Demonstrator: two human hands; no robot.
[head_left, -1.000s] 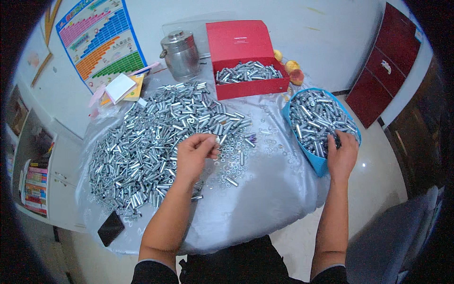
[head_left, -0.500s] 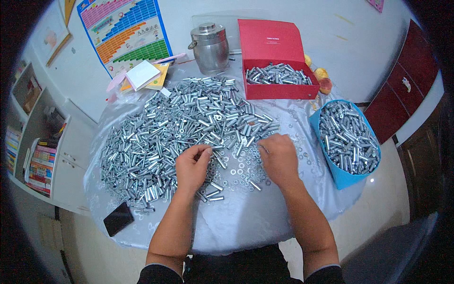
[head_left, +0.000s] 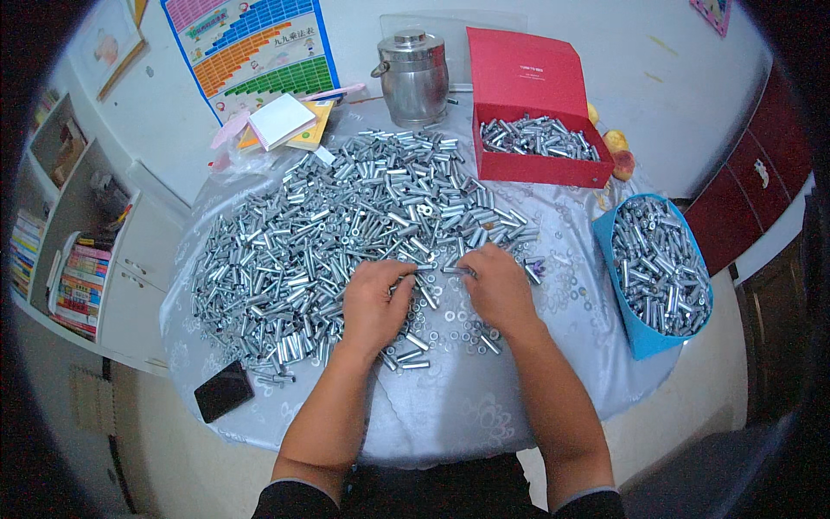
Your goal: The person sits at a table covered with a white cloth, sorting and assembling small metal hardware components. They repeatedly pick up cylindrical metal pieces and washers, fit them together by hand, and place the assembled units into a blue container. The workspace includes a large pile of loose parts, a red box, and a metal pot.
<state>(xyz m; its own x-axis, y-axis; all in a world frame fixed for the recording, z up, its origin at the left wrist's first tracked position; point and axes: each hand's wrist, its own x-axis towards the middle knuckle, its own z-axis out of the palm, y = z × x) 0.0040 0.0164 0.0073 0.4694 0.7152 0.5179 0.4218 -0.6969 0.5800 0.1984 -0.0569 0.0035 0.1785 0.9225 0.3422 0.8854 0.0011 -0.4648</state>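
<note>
A wide heap of silver metal tubes (head_left: 294, 251) covers much of the table. At its right front edge my left hand (head_left: 376, 298) is closed, thumb against fingers, with a short metal tube (head_left: 424, 267) jutting from the fingertips. Facing it, my right hand (head_left: 500, 290) pinches another small metal tube (head_left: 453, 270). The two pieces point at each other with a narrow gap between them. Below and between the hands lie loose washers (head_left: 450, 327) and a few stray tubes (head_left: 413, 353).
A red box (head_left: 540, 169) with its lid up holds more tubes at the back. On the right stands a blue bin (head_left: 635, 337) full of them. A steel pot (head_left: 413, 86), books (head_left: 281, 121) and a dark phone (head_left: 223, 392) also rest on the table.
My right hand has moved left, closer to my left hand, and a metal tube now shows at its fingertips. The whole view has shifted slightly, so the table appears farther right.
</note>
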